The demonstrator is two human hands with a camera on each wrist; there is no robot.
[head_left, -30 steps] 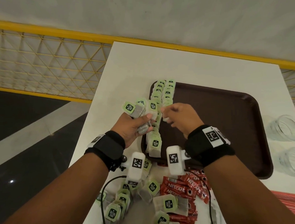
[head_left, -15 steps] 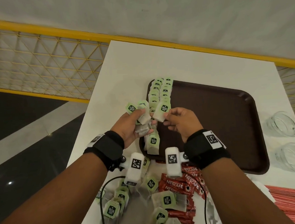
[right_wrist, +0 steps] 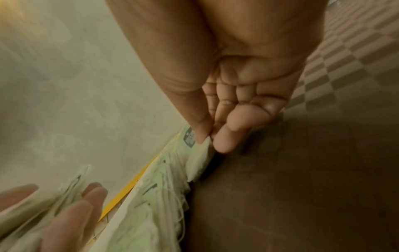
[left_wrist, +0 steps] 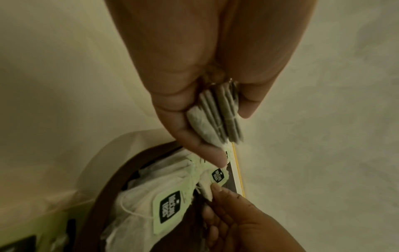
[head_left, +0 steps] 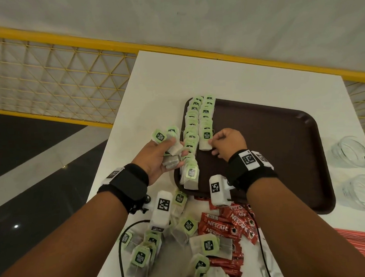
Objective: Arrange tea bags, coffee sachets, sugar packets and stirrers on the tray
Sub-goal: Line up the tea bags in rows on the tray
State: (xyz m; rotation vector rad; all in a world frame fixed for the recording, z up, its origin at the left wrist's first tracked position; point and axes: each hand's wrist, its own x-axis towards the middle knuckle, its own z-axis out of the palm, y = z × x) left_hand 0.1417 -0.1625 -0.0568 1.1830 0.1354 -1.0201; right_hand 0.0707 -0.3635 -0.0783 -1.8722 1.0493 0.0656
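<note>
White table (head_left: 158,93) carries a brown tray (head_left: 282,146), mostly bare right of two bag rows (head_left: 199,120) along its left edge. Left hand (head_left: 155,158) grips spare bags (head_left: 172,157); right hand (head_left: 228,143) pinches one bag (head_left: 205,140) there.

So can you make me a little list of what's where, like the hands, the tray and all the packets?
left hand: holds a bunch of tea bags
right hand: pinches one tea bag at the second row's near end
tray: brown, two tea bag rows along its left edge
loose tea bags: on the table
coffee sachets: red, off the tray
</note>
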